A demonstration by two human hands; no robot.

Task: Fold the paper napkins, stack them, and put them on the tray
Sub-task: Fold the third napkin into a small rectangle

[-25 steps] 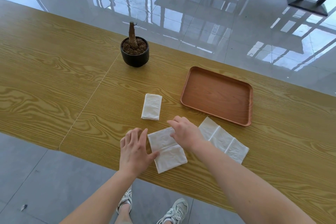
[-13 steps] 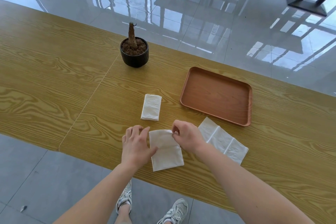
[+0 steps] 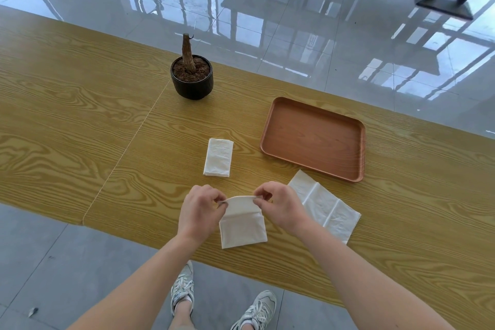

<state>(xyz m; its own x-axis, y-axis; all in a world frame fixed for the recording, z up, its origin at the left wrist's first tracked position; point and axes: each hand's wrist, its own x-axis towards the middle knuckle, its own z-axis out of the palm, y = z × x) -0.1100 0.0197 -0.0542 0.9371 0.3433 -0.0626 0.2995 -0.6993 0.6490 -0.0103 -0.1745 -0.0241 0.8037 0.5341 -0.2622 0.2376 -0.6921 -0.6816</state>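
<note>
A white paper napkin (image 3: 242, 228) lies near the table's front edge, its far edge lifted and curled over toward me. My left hand (image 3: 199, 210) pinches the far left corner of that edge and my right hand (image 3: 281, 205) pinches the far right corner. A small folded napkin (image 3: 218, 157) lies flat just beyond my hands. An unfolded napkin (image 3: 325, 205) with crease lines lies to the right, partly under my right wrist. The brown rectangular tray (image 3: 314, 138) sits behind it, with nothing in it.
A black pot with a bare plant stump (image 3: 191, 78) stands at the back, left of the tray. The wooden table (image 3: 67, 115) has a seam running diagonally to the left of my hands. Its front edge is right below the napkin. My shoes show on the grey floor.
The napkin lay flat under my hands before. Both hands have since pinched its far corners and raised that edge, bending it back toward me.
</note>
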